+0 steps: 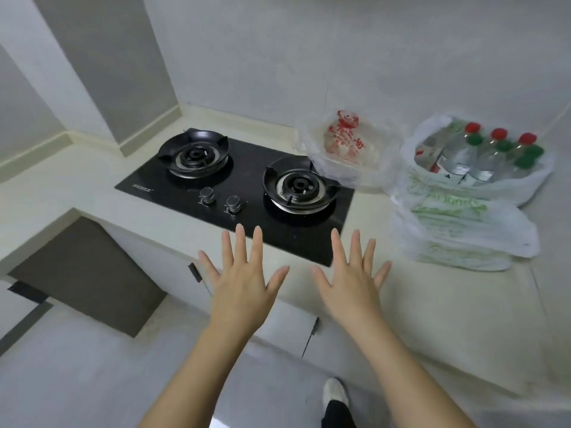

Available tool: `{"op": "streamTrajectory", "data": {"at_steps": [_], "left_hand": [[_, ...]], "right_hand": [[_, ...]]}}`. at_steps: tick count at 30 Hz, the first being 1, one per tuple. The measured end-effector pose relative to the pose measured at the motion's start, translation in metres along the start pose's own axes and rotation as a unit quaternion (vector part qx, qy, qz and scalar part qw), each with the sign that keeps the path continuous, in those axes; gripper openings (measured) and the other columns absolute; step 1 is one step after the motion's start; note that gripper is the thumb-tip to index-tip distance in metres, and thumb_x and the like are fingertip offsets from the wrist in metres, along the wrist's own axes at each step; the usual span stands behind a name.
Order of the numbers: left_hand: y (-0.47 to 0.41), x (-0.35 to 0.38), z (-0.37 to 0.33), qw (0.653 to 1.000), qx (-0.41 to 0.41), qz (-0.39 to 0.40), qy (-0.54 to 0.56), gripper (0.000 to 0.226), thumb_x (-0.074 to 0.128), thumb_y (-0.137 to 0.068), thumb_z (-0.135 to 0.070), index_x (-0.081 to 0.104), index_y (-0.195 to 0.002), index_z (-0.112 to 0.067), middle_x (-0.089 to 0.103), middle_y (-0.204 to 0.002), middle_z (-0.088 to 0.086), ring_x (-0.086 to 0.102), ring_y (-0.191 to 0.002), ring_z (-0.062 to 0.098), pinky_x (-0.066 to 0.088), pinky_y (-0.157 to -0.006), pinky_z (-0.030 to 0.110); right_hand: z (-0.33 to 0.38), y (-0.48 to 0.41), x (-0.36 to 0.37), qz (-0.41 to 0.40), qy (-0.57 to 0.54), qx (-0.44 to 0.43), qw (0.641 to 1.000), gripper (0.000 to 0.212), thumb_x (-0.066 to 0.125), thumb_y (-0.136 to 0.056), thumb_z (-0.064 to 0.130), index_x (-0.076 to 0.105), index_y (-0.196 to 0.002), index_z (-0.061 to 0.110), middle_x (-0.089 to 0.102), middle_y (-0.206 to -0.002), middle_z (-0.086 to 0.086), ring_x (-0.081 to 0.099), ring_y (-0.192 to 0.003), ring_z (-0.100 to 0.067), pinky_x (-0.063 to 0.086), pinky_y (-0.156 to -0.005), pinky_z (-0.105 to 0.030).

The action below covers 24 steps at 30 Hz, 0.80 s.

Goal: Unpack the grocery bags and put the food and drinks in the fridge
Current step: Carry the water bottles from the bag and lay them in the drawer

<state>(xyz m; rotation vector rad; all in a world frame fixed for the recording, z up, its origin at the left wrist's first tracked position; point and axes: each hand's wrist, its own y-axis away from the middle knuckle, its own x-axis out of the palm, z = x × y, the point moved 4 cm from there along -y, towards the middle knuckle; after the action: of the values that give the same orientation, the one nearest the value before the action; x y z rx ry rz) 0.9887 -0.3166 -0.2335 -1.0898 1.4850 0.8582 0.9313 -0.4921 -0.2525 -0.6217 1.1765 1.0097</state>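
A: Nearest, at the bottom edge, right of centre?
B: A white shoe (335, 393) on grey floor, dark trouser leg just below it

A: Above that, mid-frame?
B: Two bare forearms rising to a left hand (244, 281) and a right hand (350, 284), side by side, backs up, every finger spread wide, gripping nothing, hovering over the front edge of a cream countertop (432, 319)

A: Touching anything?
B: Cannot tell; fingertips overlapping the front edge of a black glass hob (262, 220) in the picture

A: On the hob?
B: Two knobs (220, 199) near its front, a burner (194, 156) toward upper left, a second burner (299, 185) to the right

A: Groceries?
B: All at the right of the frame, on the countertop. Nearest, a white bag with green print (457, 230), lying slumped. Just behind and touching it, an open white bag (531, 180) packed with clear bottles (482, 156), red and green caps up. Further left, at the hob's back right corner, a clear bag with red print (346, 143), contents unclear

A: Beyond?
B: Pale grey wall, cream upstand along the counter's back. Lower left of the frame, white cabinet doors (284, 329) under the counter, with a dark recess
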Motion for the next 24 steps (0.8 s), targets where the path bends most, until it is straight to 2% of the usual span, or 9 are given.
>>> {"op": "streamTrajectory", "data": {"at_steps": [8, 13, 16, 22, 24], "left_hand": [[-0.086, 0.015, -0.124, 0.998, 0.046, -0.029, 0.032, 0.089, 0.001, -0.082, -0.073, 0.005, -0.156, -0.024, -0.001, -0.164, 0.006, -0.012, -0.149, 0.028, -0.01, -0.112, 0.063], [-0.137, 0.023, -0.206, 0.993, 0.105, -0.036, 0.032, 0.089, 0.0, -0.082, -0.073, 0.006, -0.156, -0.023, 0.001, -0.164, 0.006, -0.008, -0.15, 0.029, -0.011, -0.112, 0.062], [-0.172, 0.027, -0.254, 0.988, 0.149, -0.021, 0.013, 0.086, 0.0, -0.084, -0.072, 0.0, -0.155, -0.024, -0.003, -0.164, 0.007, -0.011, -0.149, 0.029, -0.012, -0.111, 0.063], [-0.253, 0.03, -0.354, 0.971, 0.239, -0.014, 0.004, 0.074, 0.025, -0.097, -0.06, 0.003, -0.155, -0.021, -0.002, -0.163, 0.009, -0.009, -0.15, 0.03, -0.01, -0.112, 0.063], [-0.277, 0.034, -0.385, 0.963, 0.268, -0.012, 0.001, 0.071, 0.03, -0.099, -0.056, 0.007, -0.154, -0.019, 0.003, -0.163, 0.009, -0.005, -0.15, 0.029, -0.006, -0.114, 0.063]], "right_hand": [[-0.099, -0.092, -0.063, -0.047, 0.012, 0.02, 0.999, 0.074, 0.028, -0.097, 0.061, -0.011, -0.154, 0.034, -0.021, -0.162, -0.005, -0.024, -0.146, -0.033, -0.012, -0.112, -0.063], [-0.163, -0.154, -0.108, -0.088, 0.009, 0.052, 0.995, 0.073, 0.029, -0.098, 0.059, -0.01, -0.154, 0.035, -0.018, -0.163, -0.005, -0.022, -0.147, -0.032, -0.01, -0.114, -0.062], [-0.203, -0.194, -0.135, -0.116, 0.011, 0.088, 0.989, 0.073, 0.032, -0.098, 0.057, -0.008, -0.155, 0.034, -0.015, -0.163, -0.007, -0.019, -0.148, -0.034, -0.008, -0.115, -0.063], [-0.279, -0.26, -0.181, -0.158, 0.032, 0.179, 0.97, 0.072, 0.041, -0.097, 0.051, 0.005, -0.156, 0.028, -0.006, -0.164, -0.012, -0.009, -0.149, -0.039, -0.002, -0.114, -0.063], [-0.3, -0.274, -0.189, -0.162, 0.041, 0.214, 0.962, 0.07, 0.044, -0.097, 0.048, 0.013, -0.155, 0.025, 0.004, -0.163, -0.015, 0.003, -0.148, -0.039, 0.007, -0.117, -0.06]]}}
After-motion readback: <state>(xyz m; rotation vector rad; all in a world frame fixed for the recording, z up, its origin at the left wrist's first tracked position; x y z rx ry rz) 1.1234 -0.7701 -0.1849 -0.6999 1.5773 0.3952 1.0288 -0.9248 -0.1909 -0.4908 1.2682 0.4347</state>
